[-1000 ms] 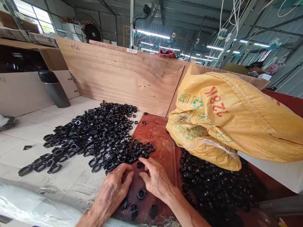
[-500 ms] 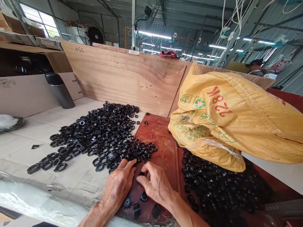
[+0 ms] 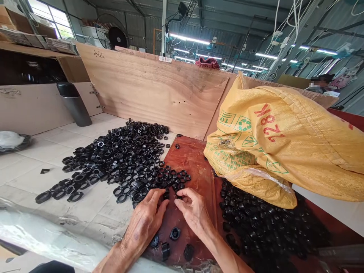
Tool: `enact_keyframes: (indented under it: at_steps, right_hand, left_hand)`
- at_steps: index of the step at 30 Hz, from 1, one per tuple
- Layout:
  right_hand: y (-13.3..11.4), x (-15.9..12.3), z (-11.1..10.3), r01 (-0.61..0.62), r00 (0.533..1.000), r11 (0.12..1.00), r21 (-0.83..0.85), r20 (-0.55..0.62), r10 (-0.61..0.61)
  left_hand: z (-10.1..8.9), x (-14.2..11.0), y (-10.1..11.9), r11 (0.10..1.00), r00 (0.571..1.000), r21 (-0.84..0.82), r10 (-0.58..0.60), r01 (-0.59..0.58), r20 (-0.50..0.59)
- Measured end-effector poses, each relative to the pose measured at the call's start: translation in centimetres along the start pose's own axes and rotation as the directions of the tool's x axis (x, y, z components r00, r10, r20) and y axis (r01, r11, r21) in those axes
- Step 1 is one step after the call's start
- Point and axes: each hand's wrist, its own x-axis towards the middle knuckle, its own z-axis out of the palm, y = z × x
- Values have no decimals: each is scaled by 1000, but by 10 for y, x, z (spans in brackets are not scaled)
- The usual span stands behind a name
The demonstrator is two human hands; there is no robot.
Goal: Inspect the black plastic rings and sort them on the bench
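With the right hand (image 3: 176, 197) parted at thumb and forefinger and the left hand's (image 3: 167, 198) grip indeterminable, black plastic rings (image 3: 122, 155) piled just beyond the left warrant light, single-piece fingertip handling.

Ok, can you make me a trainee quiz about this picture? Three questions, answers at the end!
1. True or false: the right hand is nearer the yellow sack than the left hand is.
2. Fill the gap: the pile of black rings beyond the left hand lies mostly on a ___ surface.
3. Multiple choice: what stands near the left end of the wooden board? A) a teapot B) a dark bottle C) a ladder

Key: 1. True; 2. white; 3. B
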Motion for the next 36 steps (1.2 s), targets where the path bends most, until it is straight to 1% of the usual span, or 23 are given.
enact_keyframes:
  at_steps: [2, 4, 6, 8, 9, 11, 14, 19, 21, 23, 24, 25, 26, 27, 29, 30, 32, 34, 36]
  right_hand:
    - [-4, 0, -2, 61, 998, 997, -50, 23, -60]
    - [-6, -1, -2, 84, 996, 993, -84, 43, -81]
    - [-5, -2, -2, 53, 998, 995, -89, 20, -51]
    - [-4, -2, -2, 13, 1000, 997, -77, -6, -13]
    - [-4, -2, -2, 5, 1000, 997, -79, -10, -5]
    - [-3, -2, -2, 15, 1000, 995, -101, -3, -15]
    - [-4, -2, -2, 58, 998, 990, -128, 22, -55]
    - [-12, -7, -3, 112, 992, 989, -96, 68, -106]
    - [-16, -10, -3, 159, 976, 986, -56, 161, -149]
    - [-16, -12, -3, 217, 941, 975, -50, 276, -196]
    - [-15, -13, -2, 239, 928, 969, -66, 310, -208]
    - [-13, -13, -1, 245, 926, 966, -88, 315, -206]
    - [-11, -13, 0, 226, 940, 969, -104, 283, -189]
    - [-9, -12, 0, 183, 961, 978, -99, 226, -157]
    - [-6, -9, 0, 59, 991, 998, -13, 124, -57]
    - [-6, -8, 0, 0, 995, 998, 56, 102, -6]
    - [-9, -7, -1, -73, 991, 981, 181, 124, 51]
    - [-14, -7, -2, -71, 990, 968, 240, 139, 38]
    - [-18, -8, -3, -11, 994, 968, 252, 107, -17]
  left_hand:
    - [-2, 0, 3, 999, 1000, -35, 4, -4, 3]
    - [-6, -1, 5, 999, 999, 6, -40, 40, -7]
    - [-11, -3, 5, 983, 992, 137, -120, 125, -44]
    - [-14, -5, 2, 941, 984, 288, -164, 179, -77]
    - [-14, -6, 1, 923, 984, 341, -160, 176, -77]
    - [-13, -7, -2, 912, 990, 387, -127, 140, -57]
    - [-11, -7, -2, 924, 994, 367, -95, 105, -46]
    - [-9, -3, 1, 966, 997, 244, -79, 83, -27]
    - [-10, -3, 0, 982, 995, 162, -90, 94, -34]
    - [-11, -4, -2, 987, 988, 68, -142, 146, -58]
    - [-12, -5, -2, 983, 980, 17, -183, 185, -75]
    - [-13, -5, -2, 973, 969, -39, -229, 226, -89]
    - [-15, -6, 0, 959, 958, -103, -272, 263, -94]
    - [-16, -7, 2, 940, 947, -176, -311, 294, -82]
    - [-19, -8, 7, 883, 933, -325, -360, 338, -8]
    - [-21, -8, 10, 852, 930, -390, -365, 351, 40]
    - [-23, -8, 15, 805, 931, -475, -345, 357, 115]
    - [-23, -8, 17, 802, 942, -496, -302, 333, 144]
    - [-23, -9, 16, 830, 957, -478, -264, 288, 120]
